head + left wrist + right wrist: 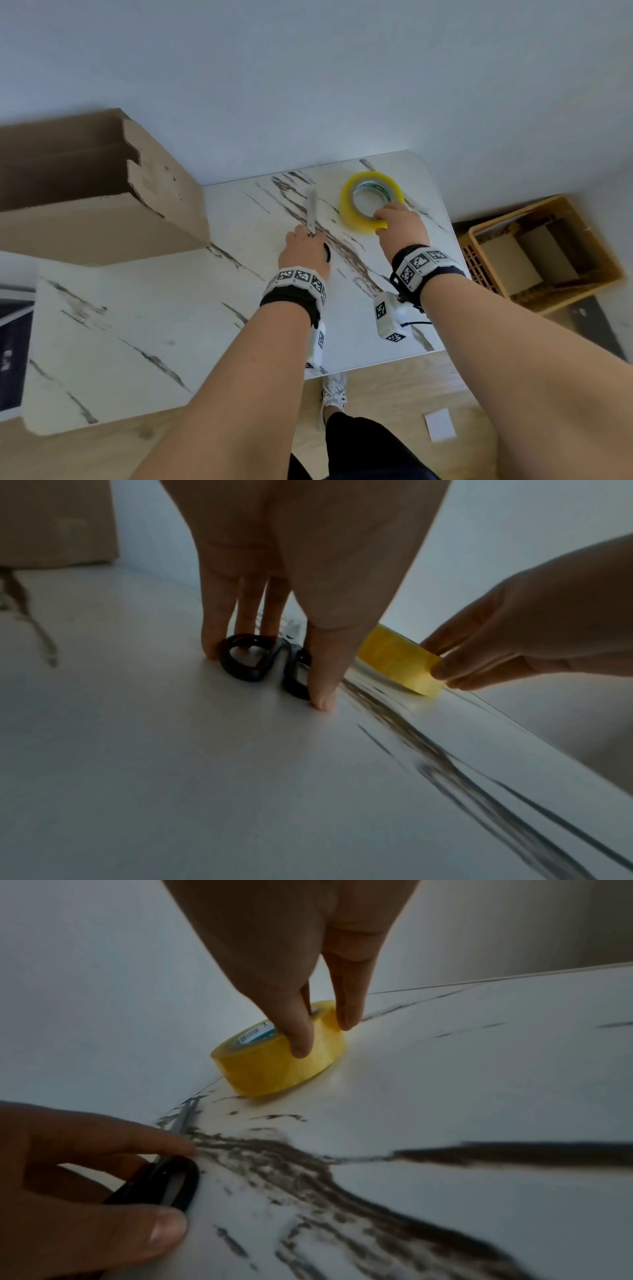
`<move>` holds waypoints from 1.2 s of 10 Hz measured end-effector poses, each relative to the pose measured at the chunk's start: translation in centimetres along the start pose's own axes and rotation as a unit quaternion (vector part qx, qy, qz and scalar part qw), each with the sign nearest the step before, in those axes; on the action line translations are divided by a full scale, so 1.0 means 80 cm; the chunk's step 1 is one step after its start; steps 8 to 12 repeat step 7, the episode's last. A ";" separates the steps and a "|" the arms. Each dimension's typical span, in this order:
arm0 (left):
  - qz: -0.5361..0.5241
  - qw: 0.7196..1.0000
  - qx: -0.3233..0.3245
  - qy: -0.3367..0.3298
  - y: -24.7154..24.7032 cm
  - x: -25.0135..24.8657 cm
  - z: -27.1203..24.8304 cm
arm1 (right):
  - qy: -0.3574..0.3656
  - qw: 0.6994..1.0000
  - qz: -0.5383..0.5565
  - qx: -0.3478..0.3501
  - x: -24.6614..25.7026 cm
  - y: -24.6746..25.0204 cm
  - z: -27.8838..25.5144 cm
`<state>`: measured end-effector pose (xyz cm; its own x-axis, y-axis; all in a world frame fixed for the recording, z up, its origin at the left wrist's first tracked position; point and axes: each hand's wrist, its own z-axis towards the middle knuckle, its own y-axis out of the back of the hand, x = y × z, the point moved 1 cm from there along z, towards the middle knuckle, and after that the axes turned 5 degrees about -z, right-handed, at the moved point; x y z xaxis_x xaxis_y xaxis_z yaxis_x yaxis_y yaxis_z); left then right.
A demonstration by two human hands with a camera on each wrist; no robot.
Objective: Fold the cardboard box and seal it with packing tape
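Note:
A yellow roll of packing tape (371,202) lies flat near the far right of the marble table (154,325). My right hand (385,219) pinches its near wall; in the right wrist view one finger (301,1042) presses the roll's (274,1069) outer face. Scissors (311,212) lie left of the roll with the blades pointing away. My left hand (308,246) pinches their black handles (245,658) between fingers and thumb (322,691), with the tips on the table. A brown cardboard box (85,192) stands at the table's far left with its flaps open.
A yellow plastic crate (606,270) holding flat cardboard sits on the floor to the right of the table. A white sheet (440,425) lies on the wooden floor near my shoe. A dark object (13,342) sits at the left edge.

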<state>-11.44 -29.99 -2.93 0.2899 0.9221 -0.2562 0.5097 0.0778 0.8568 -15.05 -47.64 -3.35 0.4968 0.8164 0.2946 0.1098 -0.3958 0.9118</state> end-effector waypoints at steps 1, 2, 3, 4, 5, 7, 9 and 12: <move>-0.016 0.999 -0.023 0.037 0.014 0.012 0.020 | 0.012 1.000 -0.008 0.005 0.013 0.001 0.011; -0.016 0.999 -0.023 0.047 0.026 0.020 0.040 | 0.021 0.999 -0.023 0.015 0.027 0.001 0.022; -0.007 0.999 -0.026 0.037 0.031 0.020 0.053 | 0.032 0.998 -0.044 0.027 0.039 0.002 0.029; -0.001 0.999 -0.027 0.034 0.030 0.022 0.057 | 0.031 0.997 -0.056 0.038 0.047 0.004 0.030; -0.009 0.999 0.014 0.028 0.034 0.026 0.054 | 0.018 0.996 -0.068 0.054 0.053 0.012 0.023; -0.030 0.999 0.014 0.020 0.058 0.037 0.028 | -0.003 0.998 -0.035 0.043 0.076 0.051 0.002; -0.030 0.999 0.014 0.020 0.058 0.037 0.028 | -0.003 0.998 -0.035 0.043 0.076 0.051 0.002; -0.030 0.999 0.014 0.020 0.058 0.037 0.028 | -0.003 0.998 -0.035 0.043 0.076 0.051 0.002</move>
